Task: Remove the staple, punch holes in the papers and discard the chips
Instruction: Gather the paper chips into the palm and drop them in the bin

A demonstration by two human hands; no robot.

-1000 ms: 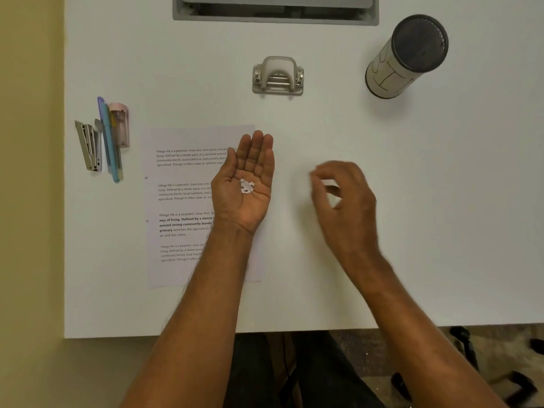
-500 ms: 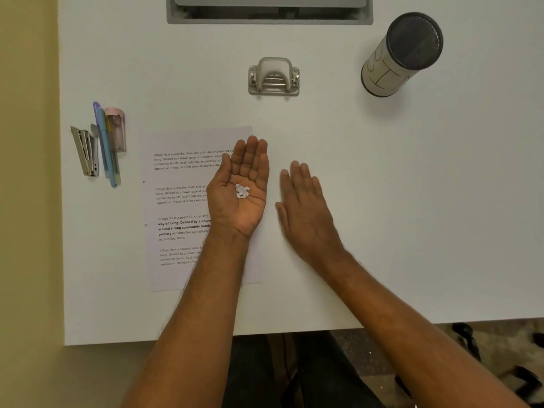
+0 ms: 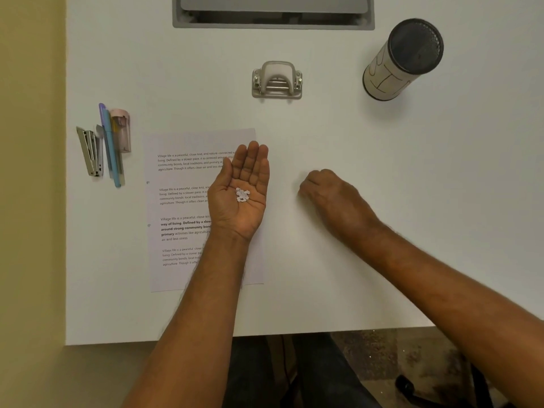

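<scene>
The scene is lit softly and evenly from above, and no hard glare is seen on the white table [image 3: 382,231]. A warm, slightly yellow cast is laid over the whole picture. Weak, diffuse shadows are thrown beside the hole punch [image 3: 277,81] and under the cylindrical container [image 3: 403,58], and a faint one is seen beside the right hand [image 3: 329,195]. The printed text on the papers [image 3: 182,201] can be read only partly, because the picture is a little soft. The right hand is slightly blurred. Wide-angle distortion is noticed at the edges, where the table border is bent. The floor under the table is left dark and unclear.
</scene>
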